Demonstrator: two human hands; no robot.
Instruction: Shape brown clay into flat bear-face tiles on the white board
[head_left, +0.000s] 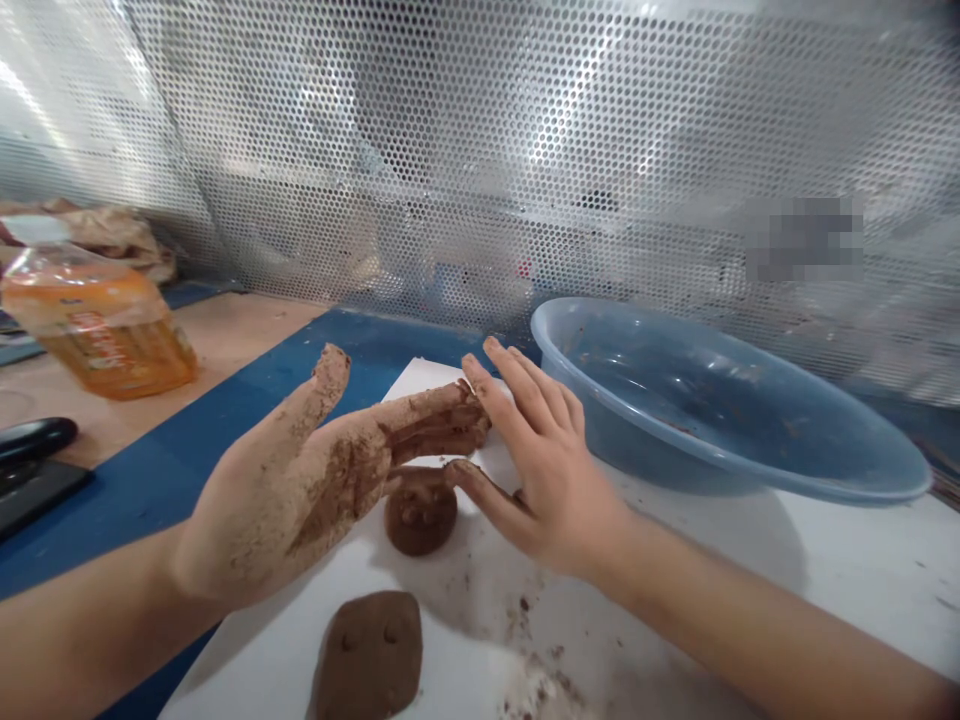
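My left hand [315,480] is held palm-up above a white board [787,590], smeared all over with brown clay, fingers stretched out and holding nothing. My right hand [536,465] is flat and open, its fingertips rubbing across the left hand's clay-covered fingers. Just below the two hands a small round lump of brown clay [420,512] rests on the board. A second, larger clay lump [369,655] with two dents lies nearer to me at the board's front.
A light blue plastic basin [750,440] stands tilted at the back right. An orange-tinted plastic bottle [97,325] lies at the left on a wooden top, a black object [34,465] below it. Perforated metal mesh [480,150] walls the back. Clay crumbs dot the board.
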